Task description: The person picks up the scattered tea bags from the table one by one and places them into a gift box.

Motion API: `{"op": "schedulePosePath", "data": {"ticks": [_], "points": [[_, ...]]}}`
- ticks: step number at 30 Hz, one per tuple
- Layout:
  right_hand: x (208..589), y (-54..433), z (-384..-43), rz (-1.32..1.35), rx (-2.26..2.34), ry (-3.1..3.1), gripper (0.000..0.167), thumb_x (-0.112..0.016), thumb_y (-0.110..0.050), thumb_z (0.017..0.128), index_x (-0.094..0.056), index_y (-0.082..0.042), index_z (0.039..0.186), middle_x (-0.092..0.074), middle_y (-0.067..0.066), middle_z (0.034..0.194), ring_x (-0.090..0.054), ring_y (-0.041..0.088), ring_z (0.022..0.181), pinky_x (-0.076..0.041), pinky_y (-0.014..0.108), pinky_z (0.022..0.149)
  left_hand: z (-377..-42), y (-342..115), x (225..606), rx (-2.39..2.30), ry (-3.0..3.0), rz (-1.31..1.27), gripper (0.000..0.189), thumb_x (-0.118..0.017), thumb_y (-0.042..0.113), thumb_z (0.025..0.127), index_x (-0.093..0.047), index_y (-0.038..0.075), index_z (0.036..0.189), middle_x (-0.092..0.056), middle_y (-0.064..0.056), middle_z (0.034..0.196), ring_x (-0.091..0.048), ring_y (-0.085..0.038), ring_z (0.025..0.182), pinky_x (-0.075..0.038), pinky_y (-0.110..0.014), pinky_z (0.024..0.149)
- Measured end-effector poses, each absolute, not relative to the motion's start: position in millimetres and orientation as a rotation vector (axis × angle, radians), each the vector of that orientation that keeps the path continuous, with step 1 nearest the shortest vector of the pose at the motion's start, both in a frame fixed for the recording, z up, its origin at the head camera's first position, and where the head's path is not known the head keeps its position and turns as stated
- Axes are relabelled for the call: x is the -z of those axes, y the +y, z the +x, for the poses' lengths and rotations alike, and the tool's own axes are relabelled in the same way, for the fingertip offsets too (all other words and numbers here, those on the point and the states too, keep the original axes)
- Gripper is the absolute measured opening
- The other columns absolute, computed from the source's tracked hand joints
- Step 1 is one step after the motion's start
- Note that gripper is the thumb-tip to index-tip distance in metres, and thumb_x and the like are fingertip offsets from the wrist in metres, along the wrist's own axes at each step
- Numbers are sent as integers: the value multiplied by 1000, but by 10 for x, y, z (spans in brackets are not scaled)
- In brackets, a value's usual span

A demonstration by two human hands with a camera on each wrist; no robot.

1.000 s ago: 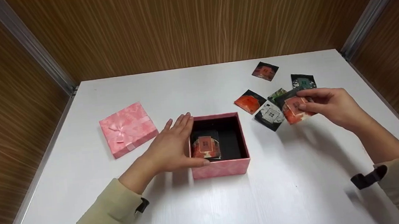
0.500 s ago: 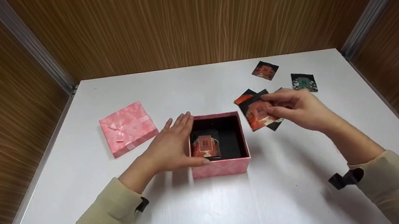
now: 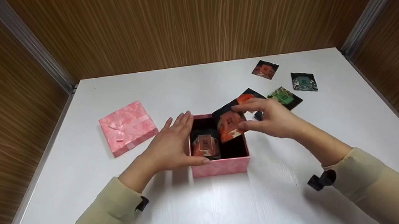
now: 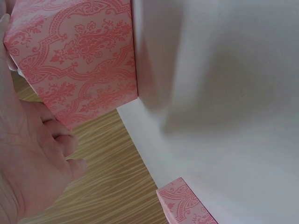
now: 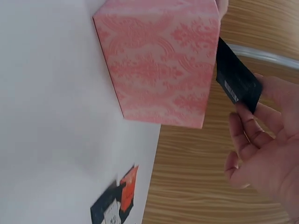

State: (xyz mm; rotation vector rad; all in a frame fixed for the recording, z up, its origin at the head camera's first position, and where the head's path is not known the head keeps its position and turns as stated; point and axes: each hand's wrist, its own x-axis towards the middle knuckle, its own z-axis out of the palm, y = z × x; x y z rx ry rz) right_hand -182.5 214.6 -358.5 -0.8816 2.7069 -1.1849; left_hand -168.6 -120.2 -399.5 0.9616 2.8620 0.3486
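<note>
A pink patterned box (image 3: 220, 167) stands without its lid, black inside. My left hand (image 3: 170, 147) rests along its left side, fingers straight towards the far corner and thumb over the front rim. Several stacked red-and-black sachets (image 3: 206, 145) lie in the left half of the box. Between thumb and fingers, my right hand (image 3: 276, 119) pinches another red-and-black sachet (image 3: 229, 123), tilted over the box's far right corner. In the right wrist view that sachet's dark back (image 5: 238, 77) carries a barcode, and the box wall (image 5: 159, 65) is beside it.
Left of the box lies the pink lid (image 3: 128, 127) with a ribbon bow. Loose sachets lie at the back right: an orange one (image 3: 250, 94), a green one (image 3: 285, 97), a teal one (image 3: 304, 82) and a dark red one (image 3: 265, 70). Wood-grain panels (image 3: 191, 22) enclose the white table (image 3: 168, 89).
My right hand has carried its sachet leftwards from the loose sachets to above the box, uncovering the green one. The left hand and box have stayed in place.
</note>
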Motion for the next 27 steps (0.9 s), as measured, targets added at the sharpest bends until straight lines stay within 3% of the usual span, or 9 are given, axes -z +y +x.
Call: {"op": "schedulePosePath", "data": {"ticks": [3, 8, 17, 24, 27], "points": [[3628, 2048, -1821, -905, 1155, 2720, 49, -83, -25, 95, -71, -13, 141, -71, 5, 138, -61, 25, 130, -53, 47, 94, -1689, -1202, 3989, -344, 2859, 957, 136, -55, 95, 79, -12, 2, 169, -8, -14, 177, -6, -27, 164, -6, -49, 132], [3690, 1899, -1823, -957, 1132, 2728, 49, -84, -24, 94, -72, -10, 139, -72, 9, 135, -60, 32, 134, -47, 56, 113, -1693, -1197, 3982, -337, 2854, 953, 137, -52, 97, 78, -12, 3, 169, -5, -12, 178, -5, -27, 164, -5, -48, 132], [3753, 1681, -1816, -1088, 1052, 2769, 48, -86, -22, 91, -74, -2, 133, -76, 13, 124, -69, 30, 119, -53, 51, 106, -1694, -1193, 3982, -339, 2863, 969, 136, -54, 95, 80, -12, 1, 169, -9, -16, 177, -8, -29, 163, -6, -49, 132], [3817, 1559, -1833, -1141, 954, 2817, 48, -88, -24, 90, -75, -2, 131, -78, 11, 118, -72, 28, 116, -40, 59, 109, -1688, -1197, 3986, -343, 2865, 971, 136, -55, 95, 80, -14, 0, 169, -9, -16, 177, -9, -31, 163, -7, -49, 132], [3845, 1523, -1845, -1167, 909, 2838, 48, -88, -25, 89, -76, -2, 130, -79, 10, 117, -73, 27, 114, -41, 61, 108, -1689, -1200, 3989, -342, 2860, 960, 137, -53, 96, 79, -13, 1, 169, -8, -14, 177, -8, -29, 163, -6, -48, 132]]}}
